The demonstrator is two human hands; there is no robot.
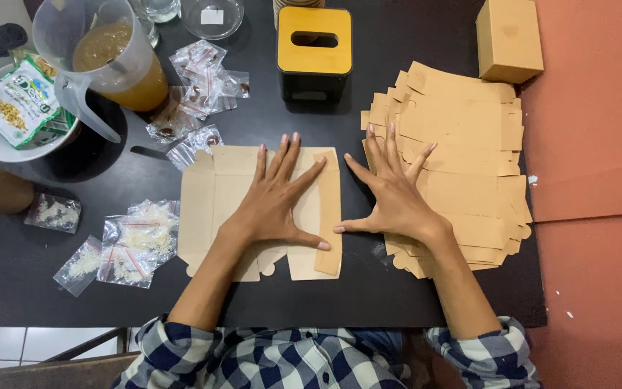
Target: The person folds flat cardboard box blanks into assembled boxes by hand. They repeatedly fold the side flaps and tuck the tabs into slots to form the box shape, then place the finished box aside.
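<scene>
We press our left hand (275, 205), fingers spread open, flat on an unfolded cardboard box blank (214, 194) on the dark surface (52, 288); our right hand (394, 198), fingers splayed too, rests on the stack of blanks (469, 137) beside it.

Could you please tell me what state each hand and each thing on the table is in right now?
left hand: flat, fingers spread, pressing on the box blank
right hand: flat, fingers spread, on the stack
box blank: unfolded, one side flap folded over
stack of blanks: flat, unfolded
small box: assembled, closed
pitcher: partly filled with amber liquid
zip bags: sealed, filled
</scene>
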